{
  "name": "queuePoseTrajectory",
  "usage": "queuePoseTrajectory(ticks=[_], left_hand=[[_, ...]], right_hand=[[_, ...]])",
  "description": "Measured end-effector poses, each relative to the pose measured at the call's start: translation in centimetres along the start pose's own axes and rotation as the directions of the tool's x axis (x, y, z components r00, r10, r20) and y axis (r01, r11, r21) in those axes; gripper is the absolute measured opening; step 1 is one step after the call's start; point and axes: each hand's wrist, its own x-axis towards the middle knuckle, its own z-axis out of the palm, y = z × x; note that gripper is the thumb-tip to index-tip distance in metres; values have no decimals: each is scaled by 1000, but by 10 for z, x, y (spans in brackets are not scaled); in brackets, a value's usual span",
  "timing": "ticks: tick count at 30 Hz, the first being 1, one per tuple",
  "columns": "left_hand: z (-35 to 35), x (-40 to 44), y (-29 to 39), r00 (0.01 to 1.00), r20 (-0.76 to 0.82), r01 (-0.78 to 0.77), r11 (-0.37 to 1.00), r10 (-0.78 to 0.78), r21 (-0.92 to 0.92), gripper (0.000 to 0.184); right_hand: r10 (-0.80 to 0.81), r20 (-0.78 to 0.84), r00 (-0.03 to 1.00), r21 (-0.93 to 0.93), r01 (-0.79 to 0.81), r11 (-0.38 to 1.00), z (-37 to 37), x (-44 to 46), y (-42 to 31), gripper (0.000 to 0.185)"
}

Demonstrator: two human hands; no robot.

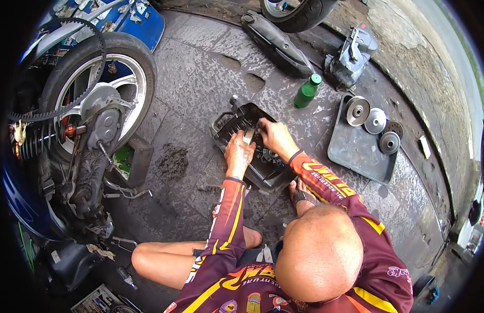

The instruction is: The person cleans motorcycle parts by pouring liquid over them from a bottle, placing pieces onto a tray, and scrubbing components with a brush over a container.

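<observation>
Left hand's (239, 152) fingers pinch pale blocky piece (249, 136) over grimy dark rectangular tub (264, 180); right hand's (276, 136) fingers curled, grip unclear.

Small pale block (249, 136), tilted, over a dark, grimy, open tray (264, 180), jumbled metal parts (268, 155) inside

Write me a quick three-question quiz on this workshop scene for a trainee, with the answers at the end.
1. True or false: the left hand and the right hand are both over the black bin.
2. Which colour is the cap of the bottle? A) red B) green C) white
3. Fill in the number: ____ round metal parts show on the grey tray.

Key: 1. True. 2. B. 3. Four.
</observation>
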Motion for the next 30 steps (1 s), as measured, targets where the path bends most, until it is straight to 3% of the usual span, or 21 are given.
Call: queuePoseTrajectory(ticks=[2, 3, 4, 6, 8, 10, 12, 13, 16, 17, 21, 22, 23, 24, 26, 28, 30], left_hand=[[5, 6, -10, 993, 82, -69, 982, 84, -177, 51], [12, 4, -21, 994, -2, -104, 947, 108, -305, 47], [11, 7, -25, 994, 2, -99, 948, 105, -303, 47], [10, 6, -37, 991, 69, -55, 824, 113, -564, 46], [10, 4, -33, 990, 77, -60, 839, 120, -541, 48], [12, 3, -25, 989, 131, -32, 958, 72, -285, 53], [9, 3, -20, 990, 104, -76, 976, 99, -205, 57], [4, 2, -16, 992, 111, -41, 983, 62, -181, 57], [1, 2, -19, 993, 113, -9, 984, 29, -181, 55], [1, 3, -22, 993, 113, -14, 978, 39, -208, 52], [1, 4, -24, 992, 117, -5, 953, 43, -303, 40], [0, 5, -26, 990, 136, 14, 933, 38, -360, 37], [12, 11, -38, 987, 155, 39, 873, 43, -485, 31], [13, 10, -39, 987, 154, 34, 873, 47, -486, 31], [14, 8, -43, 987, 148, 53, 741, 63, -669, 30], [9, 6, -43, 986, 151, 63, 667, 75, -742, 33], [3, 2, -42, 978, 188, 138, 406, 86, -903, 36]], right_hand=[[-22, 15, 1000, -52, 23, 998, 13, -9, 8, 27], [-18, 1, 1000, -29, 18, 999, 12, -9, 11, 27], [-7, -53, 999, 44, 9, 999, 3, -6, 7, 28], [225, -74, 972, 57, -221, 974, -27, -3, -9, 27], [248, -137, 959, 274, -204, 940, -46, -1, -7, 28], [272, -25, 962, 451, -232, 862, -54, 3, -5, 31], [168, -22, 986, 552, -128, 824, -47, 7, -3, 33], [214, 81, 973, 458, -227, 860, -50, 9, -8, 34], [316, 32, 948, 275, -313, 909, -47, 19, -5, 32], [275, -27, 961, 178, -266, 947, -48, 19, -7, 31], [252, -41, 967, 382, -218, 898, -51, 9, -24, 27], [255, -42, 966, 380, -221, 898, -46, 7, -18, 27], [289, -47, 956, 257, -268, 928, -40, 5, -11, 26], [321, -58, 945, 131, -312, 941, -37, 5, -9, 25], [334, -63, 941, 181, -318, 931, -32, -3, -4, 27], [396, -154, 905, 486, -280, 828, -40, -11, -16, 29], [412, -165, 896, 571, -254, 781, -40, -8, -8, 29]])
